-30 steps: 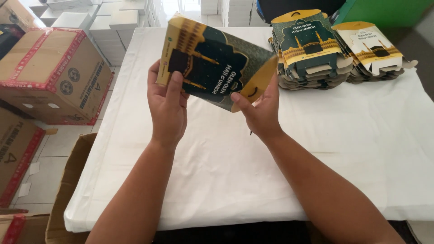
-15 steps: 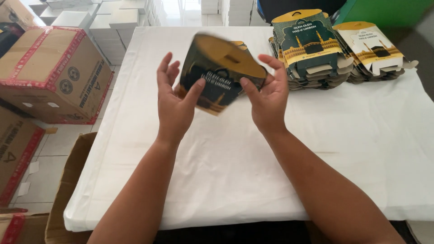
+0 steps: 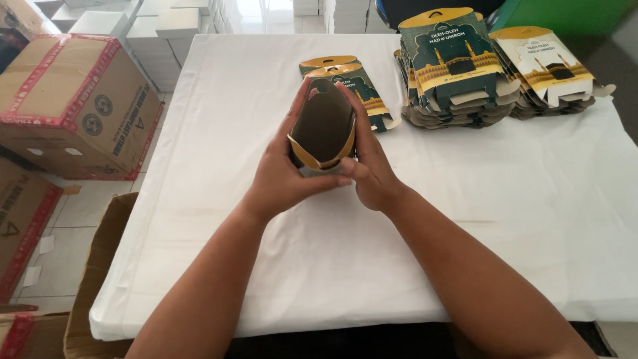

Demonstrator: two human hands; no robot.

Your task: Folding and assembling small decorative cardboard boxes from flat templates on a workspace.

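While palms face inward, left hand [image 3: 287, 174] and right hand [image 3: 367, 169] fingers clasp the dark carton [image 3: 323, 126].

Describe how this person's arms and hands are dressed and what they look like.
Both forearms are bare right up to the bottom edge of the picture: no sleeves or cuffs show. The left hand and the right hand wear no gloves. No watch, bracelet or ring is visible on either wrist or on the fingers that show. The nails that show look short and unpainted.
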